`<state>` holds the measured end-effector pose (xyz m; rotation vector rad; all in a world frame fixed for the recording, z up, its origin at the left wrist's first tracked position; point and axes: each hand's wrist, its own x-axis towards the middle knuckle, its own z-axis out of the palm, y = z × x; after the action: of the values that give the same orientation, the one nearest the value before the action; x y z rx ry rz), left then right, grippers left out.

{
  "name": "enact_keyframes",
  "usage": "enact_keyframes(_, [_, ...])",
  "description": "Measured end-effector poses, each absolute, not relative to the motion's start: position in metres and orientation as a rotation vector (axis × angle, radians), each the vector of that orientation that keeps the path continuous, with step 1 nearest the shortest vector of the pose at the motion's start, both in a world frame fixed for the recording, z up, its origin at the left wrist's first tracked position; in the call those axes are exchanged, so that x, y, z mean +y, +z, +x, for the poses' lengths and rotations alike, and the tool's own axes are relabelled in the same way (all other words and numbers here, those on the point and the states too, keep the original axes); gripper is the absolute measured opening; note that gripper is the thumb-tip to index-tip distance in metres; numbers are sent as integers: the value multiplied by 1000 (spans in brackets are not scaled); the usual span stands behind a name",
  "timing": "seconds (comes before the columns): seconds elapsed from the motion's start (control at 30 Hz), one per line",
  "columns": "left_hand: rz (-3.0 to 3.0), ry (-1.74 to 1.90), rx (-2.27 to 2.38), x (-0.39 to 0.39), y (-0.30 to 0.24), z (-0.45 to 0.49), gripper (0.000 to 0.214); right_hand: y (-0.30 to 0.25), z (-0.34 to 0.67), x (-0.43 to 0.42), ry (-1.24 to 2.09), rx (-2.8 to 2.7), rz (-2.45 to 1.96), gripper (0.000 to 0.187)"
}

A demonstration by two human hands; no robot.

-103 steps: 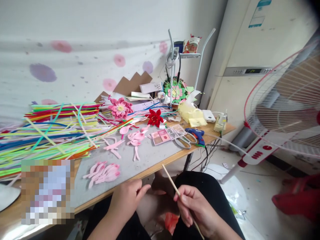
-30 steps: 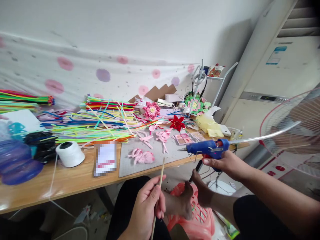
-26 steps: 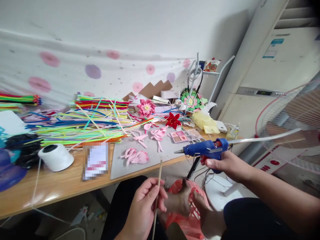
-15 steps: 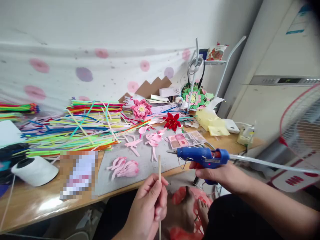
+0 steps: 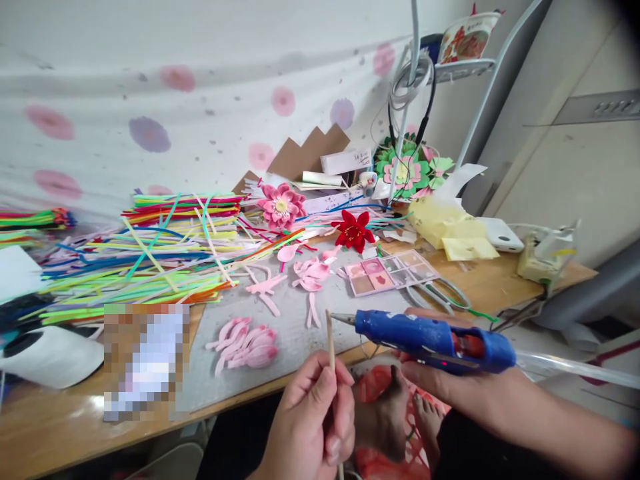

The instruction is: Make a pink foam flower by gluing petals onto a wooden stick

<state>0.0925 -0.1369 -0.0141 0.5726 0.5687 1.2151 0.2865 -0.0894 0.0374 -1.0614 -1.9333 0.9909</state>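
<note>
A thin wooden stick (image 5: 331, 343) stands nearly upright in my left hand (image 5: 313, 417), pinched between thumb and fingers. My right hand (image 5: 450, 383) is wrapped around a blue hot glue gun (image 5: 415, 337), whose clear glue stick (image 5: 565, 367) juts out at the back. The gun's metal nozzle (image 5: 344, 319) points left and is at the stick's top end; whether it touches I cannot tell. Behind the hands, pink fuzzy petals (image 5: 247, 343) lie on a grey mat (image 5: 295, 333), near a pink partly formed flower (image 5: 313, 273) and a red flower (image 5: 354, 231).
Bundles of coloured pipe cleaners (image 5: 150, 247) cover the table's left and back. A white thread spool (image 5: 55, 357) lies at the left edge. On the right are a palette (image 5: 377, 273), scissors (image 5: 440, 293), yellow wrapping (image 5: 450, 230) and a metal stand (image 5: 413, 87).
The glue gun's nozzle has come close to the top of the stick, where a gap showed before. The camera view has shifted, so the table appears nearer.
</note>
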Motion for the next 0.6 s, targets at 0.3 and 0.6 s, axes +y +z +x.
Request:
enact_keyframes(0.3, [581, 1188, 489, -144, -16, 85, 21, 40, 279, -101, 907, -1966, -1147, 16])
enact_keyframes(0.6, [591, 1191, 465, -147, -17, 82, 21, 39, 273, -102, 861, -1912, -1101, 23])
